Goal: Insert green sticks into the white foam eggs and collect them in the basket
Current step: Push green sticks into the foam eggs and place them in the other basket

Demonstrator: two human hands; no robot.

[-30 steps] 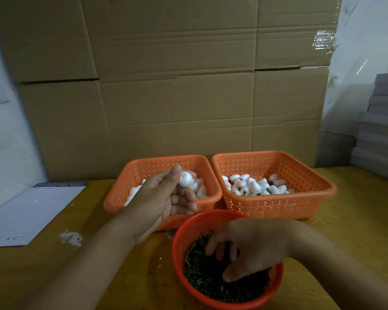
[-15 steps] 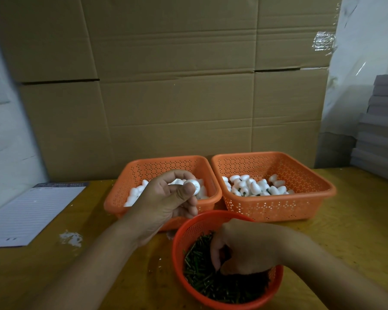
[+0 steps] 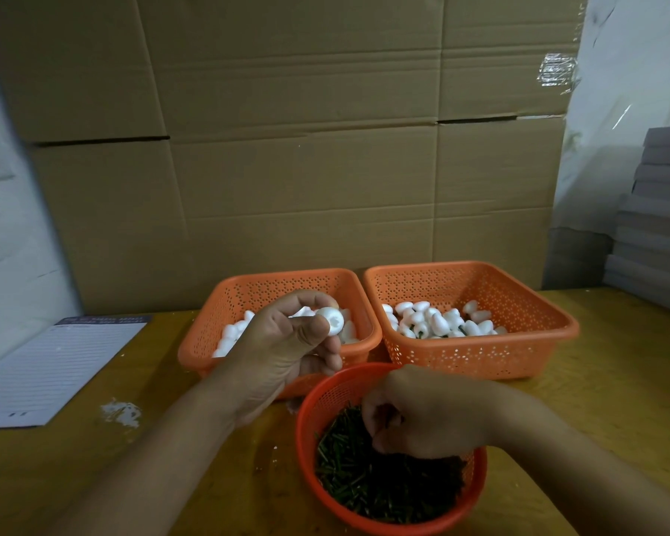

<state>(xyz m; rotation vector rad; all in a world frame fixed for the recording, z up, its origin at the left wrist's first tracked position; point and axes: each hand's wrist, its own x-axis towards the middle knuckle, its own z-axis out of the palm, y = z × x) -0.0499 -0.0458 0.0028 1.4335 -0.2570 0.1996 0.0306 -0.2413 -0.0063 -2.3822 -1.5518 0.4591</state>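
head view: my left hand [image 3: 287, 342] sits mid-frame, thumb and forefinger pinching a white foam egg [image 3: 330, 321] above the left orange basket [image 3: 225, 299] of plain eggs. my right hand [image 3: 422, 415], low centre, curls its fingers down into the green sticks [image 3: 364, 485] in the round red basket [image 3: 364, 524]; i cannot tell whether it grips one. stuck eggs [image 3: 438, 323] lie in the right orange basket [image 3: 519, 353].

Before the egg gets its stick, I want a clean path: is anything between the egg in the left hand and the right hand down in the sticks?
Nothing visible. The left hand pinches the foam egg above the left basket; the right hand sits curled in the round basket of green sticks, open air between.
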